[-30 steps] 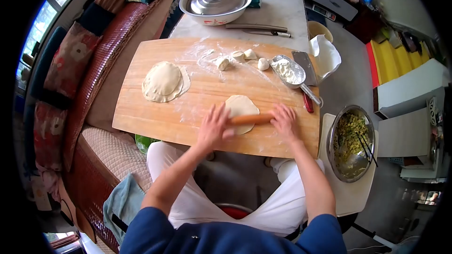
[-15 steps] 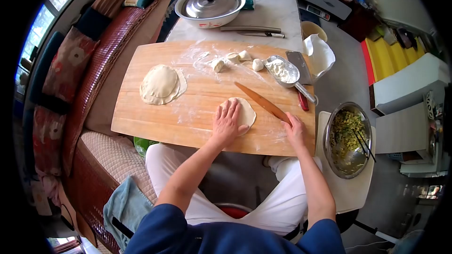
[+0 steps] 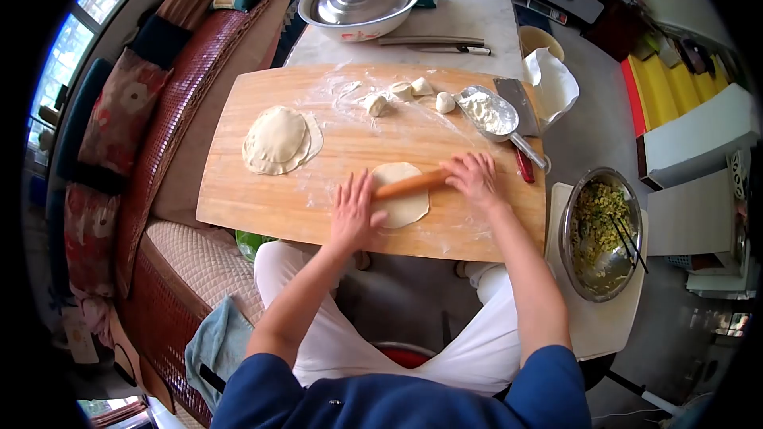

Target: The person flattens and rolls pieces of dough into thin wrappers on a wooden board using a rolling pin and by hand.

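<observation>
Read with twelve at its far edge, a floured wooden board (image 3: 238, 191) holds a stack of flat dough rounds (image 3: 278, 141) at ten o'clock. A seated person's left hand (image 3: 354, 210), unclenched with fingers extended, presses the left end of a wooden rolling pin (image 3: 409, 184) near six. A lidded white basin (image 3: 359, 4) sits on the marble-look table (image 3: 469, 0) beyond twelve. Small dough pieces (image 3: 376, 105) lie loosely between twelve and one. The pin slants across a single thin dough round (image 3: 404, 210) at five o'clock, its right end beneath the right hand (image 3: 472, 178) at four; that hand, too, is unclenched, fingers outstretched over the wood. A metal scoop (image 3: 509, 133) heaped with white flour (image 3: 486, 111) rests at two, its handle crossing a red-handled cleaver (image 3: 515, 97) just beside it. Past the board's edge at two stands an open white bag (image 3: 554, 83); at four, a stainless-steel bowl (image 3: 566, 246) carries a chopped green-and-yellow mixture (image 3: 596, 218), dark chopsticks (image 3: 629, 245) leaning inside.
</observation>
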### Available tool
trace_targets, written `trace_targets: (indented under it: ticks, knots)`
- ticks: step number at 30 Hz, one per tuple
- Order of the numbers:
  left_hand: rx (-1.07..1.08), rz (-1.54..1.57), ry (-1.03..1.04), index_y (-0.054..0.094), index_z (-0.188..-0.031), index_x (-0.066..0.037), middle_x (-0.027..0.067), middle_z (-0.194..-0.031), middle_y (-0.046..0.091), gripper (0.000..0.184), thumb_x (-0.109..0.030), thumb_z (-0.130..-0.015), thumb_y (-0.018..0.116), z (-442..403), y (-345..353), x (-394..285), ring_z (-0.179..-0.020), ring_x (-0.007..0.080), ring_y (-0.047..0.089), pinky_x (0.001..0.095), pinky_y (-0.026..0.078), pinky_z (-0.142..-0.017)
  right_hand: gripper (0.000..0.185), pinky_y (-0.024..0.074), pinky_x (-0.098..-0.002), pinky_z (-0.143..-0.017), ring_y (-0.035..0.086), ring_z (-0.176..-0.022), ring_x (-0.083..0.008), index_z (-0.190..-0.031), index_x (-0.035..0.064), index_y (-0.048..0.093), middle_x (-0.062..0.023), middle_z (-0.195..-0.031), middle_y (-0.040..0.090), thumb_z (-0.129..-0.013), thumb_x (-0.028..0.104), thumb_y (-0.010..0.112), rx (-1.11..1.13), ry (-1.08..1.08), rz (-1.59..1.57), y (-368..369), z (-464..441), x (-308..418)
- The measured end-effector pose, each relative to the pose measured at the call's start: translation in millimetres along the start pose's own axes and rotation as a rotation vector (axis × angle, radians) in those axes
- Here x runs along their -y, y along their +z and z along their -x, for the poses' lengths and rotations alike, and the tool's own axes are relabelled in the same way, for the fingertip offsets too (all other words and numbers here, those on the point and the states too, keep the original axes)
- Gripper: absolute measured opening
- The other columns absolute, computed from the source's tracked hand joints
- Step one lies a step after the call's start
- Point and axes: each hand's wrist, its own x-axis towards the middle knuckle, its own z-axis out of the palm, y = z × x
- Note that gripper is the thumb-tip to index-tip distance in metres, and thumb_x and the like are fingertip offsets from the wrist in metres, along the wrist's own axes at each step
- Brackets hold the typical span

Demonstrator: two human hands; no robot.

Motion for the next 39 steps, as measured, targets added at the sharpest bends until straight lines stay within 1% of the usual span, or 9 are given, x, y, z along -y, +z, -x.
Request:
trace_targets:
  ticks: [4,11,19,22,25,28,29,32,39]
  knots:
    - [-0.071,0.051,-0.081,0.032,-0.153,-0.005,0.0142,-0.159,0.034,0.084,-0.045,-0.088,0.067,-42,2,11,-0.148,0.0340,0.028,0.0519,0.026,-0.119,0.036,0.0312,-0.0487,-0.110,0.050,-0.127,-0.0229,-0.115,0.0219,0.071,-0.0012,-0.131,0.060,-0.081,0.029,0.075,-0.031,0.088,-0.031,12,-3,-8]
    - [0.202,0.057,0.121,0.027,-0.156,-0.006,0.0138,-0.164,0.024,0.096,-0.053,-0.083,0.069,79,-18,-33,-0.151,0.0353,0.023,0.0512,0.020,-0.121,0.035,0.0299,-0.0509,-0.112,0.048,-0.130,-0.0240,-0.114,0.0233,0.072,-0.0006,-0.131,0.060,-0.080,0.029,0.077,0.052,0.018,-0.067,-20,65,15]
    - [-0.051,0.150,-0.048,0.027,-0.155,-0.004,0.0166,-0.163,0.025,0.087,-0.047,-0.089,0.064,-54,6,26,-0.149,0.0413,0.022,0.0546,0.020,-0.120,0.037,0.0299,-0.0519,-0.112,0.048,-0.130,-0.0242,-0.117,0.0237,0.071,-0.0005,-0.134,0.058,-0.081,0.027,0.077,-0.034,0.060,-0.103,18,1,-15]
    - [0.139,0.097,0.061,0.030,-0.155,-0.008,0.0146,-0.163,0.025,0.085,-0.050,-0.089,0.064,-14,-3,-3,-0.149,0.0418,0.022,0.0554,0.020,-0.120,0.042,0.0327,-0.0532,-0.110,0.049,-0.130,-0.0234,-0.117,0.0237,0.070,-0.0009,-0.134,0.059,-0.077,0.020,0.079,-0.034,0.046,-0.054,9,38,-13]
    - [0.171,0.029,0.262,0.040,-0.151,-0.014,0.0127,-0.161,0.029,0.074,-0.049,-0.090,0.063,43,-24,-24,-0.147,0.0393,0.027,0.0532,0.027,-0.118,0.051,0.0406,-0.0474,-0.103,0.057,-0.116,-0.0240,-0.115,0.0211,0.068,-0.0006,-0.119,0.063,-0.067,0.011,0.082,0.045,-0.025,-0.047,-30,72,22]
    - [0.032,0.274,0.094,0.045,-0.147,-0.013,0.0151,-0.158,0.035,0.064,-0.030,-0.089,0.067,39,-15,-13,-0.144,0.0400,0.031,0.0514,0.029,-0.117,0.047,0.0464,-0.0417,-0.094,0.061,-0.104,-0.0251,-0.110,0.0170,0.068,-0.0013,-0.108,0.063,-0.066,0.007,0.080,0.109,-0.014,-0.117,-44,90,36]
    - [-0.148,0.381,0.071,0.054,-0.137,-0.010,0.0179,-0.145,0.047,0.052,-0.015,-0.087,0.067,25,-15,-11,-0.134,0.0393,0.044,0.0481,0.036,-0.112,0.044,0.0482,-0.0398,-0.090,0.062,-0.099,-0.0257,-0.108,0.0155,0.068,-0.0018,-0.104,0.064,-0.067,0.006,0.079,0.118,-0.001,-0.139,-47,90,37]
    - [-0.245,0.417,-0.149,0.061,-0.123,-0.005,0.0165,-0.125,0.059,0.043,-0.012,-0.082,0.071,-16,-18,-4,-0.119,0.0364,0.055,0.0467,0.045,-0.101,0.036,0.0500,-0.0390,-0.080,0.062,-0.095,-0.0270,-0.103,0.0128,0.068,-0.0041,-0.099,0.064,-0.069,0.001,0.074,-0.046,0.154,-0.189,-58,90,29]
    - [0.016,0.187,-0.211,0.068,-0.096,-0.004,0.0166,-0.099,0.065,0.044,-0.019,-0.060,0.089,-81,10,-12,-0.104,0.0346,0.060,0.0451,0.052,-0.091,0.028,0.0504,-0.0402,-0.081,0.062,-0.094,-0.0337,-0.108,0.0002,0.065,-0.0169,-0.096,0.063,-0.081,0.001,0.069,-0.308,0.497,-0.363,-32,103,-9]
